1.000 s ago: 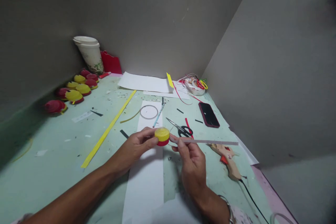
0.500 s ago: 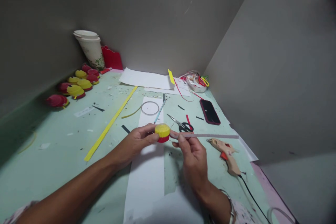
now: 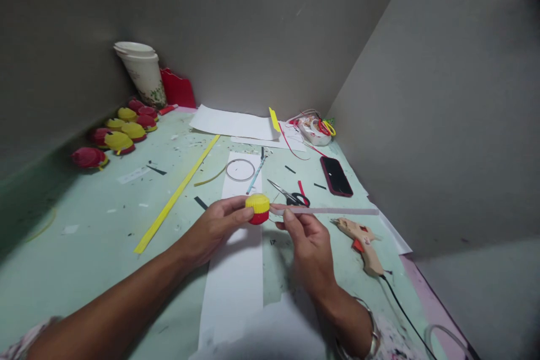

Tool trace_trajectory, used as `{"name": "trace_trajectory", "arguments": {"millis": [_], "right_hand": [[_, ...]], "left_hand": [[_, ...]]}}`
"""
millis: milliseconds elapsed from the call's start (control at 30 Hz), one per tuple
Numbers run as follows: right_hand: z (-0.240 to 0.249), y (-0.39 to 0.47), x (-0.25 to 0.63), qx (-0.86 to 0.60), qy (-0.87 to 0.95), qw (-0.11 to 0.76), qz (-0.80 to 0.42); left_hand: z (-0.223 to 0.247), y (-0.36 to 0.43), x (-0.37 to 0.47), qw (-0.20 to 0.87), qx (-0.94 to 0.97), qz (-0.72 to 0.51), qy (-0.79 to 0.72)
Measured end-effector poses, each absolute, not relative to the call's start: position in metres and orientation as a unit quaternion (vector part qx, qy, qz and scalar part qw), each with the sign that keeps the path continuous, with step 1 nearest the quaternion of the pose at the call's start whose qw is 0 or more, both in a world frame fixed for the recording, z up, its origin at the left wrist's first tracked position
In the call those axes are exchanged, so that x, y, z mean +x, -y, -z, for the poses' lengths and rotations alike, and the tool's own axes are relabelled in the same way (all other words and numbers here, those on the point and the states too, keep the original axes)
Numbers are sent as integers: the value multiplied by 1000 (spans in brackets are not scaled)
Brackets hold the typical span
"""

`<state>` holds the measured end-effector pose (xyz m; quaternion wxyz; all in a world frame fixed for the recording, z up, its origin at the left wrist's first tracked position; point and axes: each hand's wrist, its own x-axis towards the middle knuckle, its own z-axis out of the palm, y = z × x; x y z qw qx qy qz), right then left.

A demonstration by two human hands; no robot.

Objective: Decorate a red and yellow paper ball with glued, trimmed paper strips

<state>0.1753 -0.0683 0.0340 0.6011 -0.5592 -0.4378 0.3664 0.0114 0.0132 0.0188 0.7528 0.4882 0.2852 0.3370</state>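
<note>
Between the thumb and fingers of my left hand is a small round piece, pleated yellow above and red below. My right hand pinches a narrow pale strip close to its left end, which reaches the side of the round piece. The strip's other end stretches right, above the table. Just beyond my right fingers lie black-handled scissors. Beneath my hands is a long sheet of white paper.
A glue gun with a black cord lies at the right, below a phone. Several red and yellow rounded pieces stand at the left near a white cup. A long yellow strip, a ring and a pencil lie mid-table.
The view has shifted slightly, so everything sits a little higher in the picture. Both hands keep their hold on the round piece and the strip.
</note>
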Motion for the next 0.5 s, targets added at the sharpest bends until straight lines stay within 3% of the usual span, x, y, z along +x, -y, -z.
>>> {"name": "trace_trajectory", "arguments": {"millis": [500], "right_hand": [[-38, 65, 175, -562, 423, 577, -415]], "left_hand": [[-19, -11, 15, 788, 388, -383, -286]]}}
